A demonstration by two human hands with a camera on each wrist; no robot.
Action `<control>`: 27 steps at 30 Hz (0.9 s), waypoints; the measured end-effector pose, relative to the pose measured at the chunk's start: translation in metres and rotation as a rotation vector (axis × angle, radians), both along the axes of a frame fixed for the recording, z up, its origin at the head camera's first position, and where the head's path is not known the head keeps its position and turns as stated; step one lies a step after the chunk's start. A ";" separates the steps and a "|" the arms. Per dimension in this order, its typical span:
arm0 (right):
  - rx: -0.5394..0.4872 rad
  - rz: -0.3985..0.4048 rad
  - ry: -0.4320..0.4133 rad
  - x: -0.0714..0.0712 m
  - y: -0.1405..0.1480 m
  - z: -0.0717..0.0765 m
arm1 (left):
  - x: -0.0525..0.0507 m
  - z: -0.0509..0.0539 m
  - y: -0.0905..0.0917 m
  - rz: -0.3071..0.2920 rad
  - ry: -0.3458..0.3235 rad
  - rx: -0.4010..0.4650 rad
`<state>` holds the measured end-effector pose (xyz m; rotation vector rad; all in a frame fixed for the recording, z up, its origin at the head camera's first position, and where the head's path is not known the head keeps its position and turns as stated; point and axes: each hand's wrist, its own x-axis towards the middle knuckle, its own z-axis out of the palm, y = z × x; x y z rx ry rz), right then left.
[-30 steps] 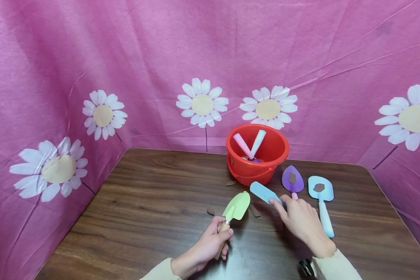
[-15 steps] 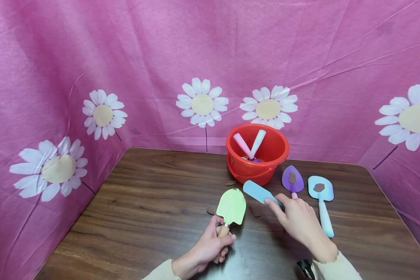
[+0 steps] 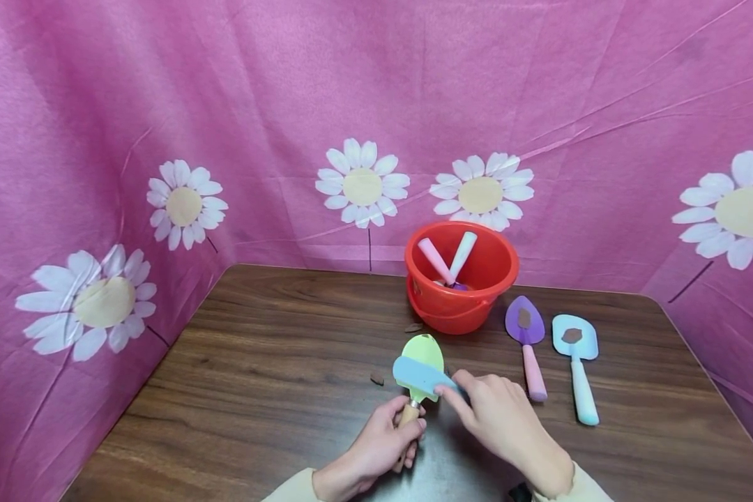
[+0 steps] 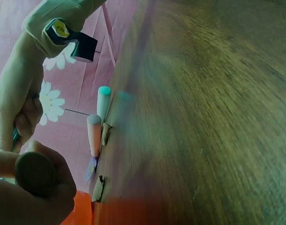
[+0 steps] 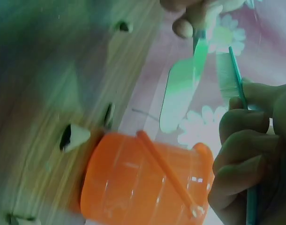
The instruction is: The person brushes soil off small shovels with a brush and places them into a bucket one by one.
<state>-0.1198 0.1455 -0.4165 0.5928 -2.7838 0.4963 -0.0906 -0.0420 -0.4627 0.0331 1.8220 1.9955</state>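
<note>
In the head view my left hand (image 3: pixel 379 443) grips the wooden handle of a light green trowel (image 3: pixel 424 346), its blade raised above the table. My right hand (image 3: pixel 505 418) pinches a flat blue tool (image 3: pixel 417 374), which crosses in front of the green blade; whether the two touch I cannot tell. The left wrist view shows the handle's round end (image 4: pixel 35 173) inside my curled left fingers. In the right wrist view, the green trowel (image 5: pixel 180 93) is beside the thin edge of the blue tool (image 5: pixel 237 75), with my right fingers (image 5: pixel 241 154) curled round it.
A red bucket (image 3: pixel 453 307) holding tools with pink and pale blue handles stands at the back. To its right lie a purple trowel (image 3: pixel 525 333) with a pink handle and a pale blue shovel (image 3: pixel 582 390). Brown pieces (image 3: pixel 377 378) lie on the wooden table (image 3: pixel 276 362).
My right hand has moved left with the blue tool, bringing it over the green blade and uncovering the pink handle. The green trowel has turned in my left hand.
</note>
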 end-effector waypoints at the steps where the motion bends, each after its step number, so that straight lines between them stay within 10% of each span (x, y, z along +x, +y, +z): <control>1: 0.003 0.002 -0.022 0.001 -0.002 0.000 | 0.000 0.000 0.000 -0.006 0.001 0.003; 27: -0.105 -0.169 -0.017 -0.022 0.024 -0.034 | 0.011 -0.008 0.000 -0.118 -0.043 0.067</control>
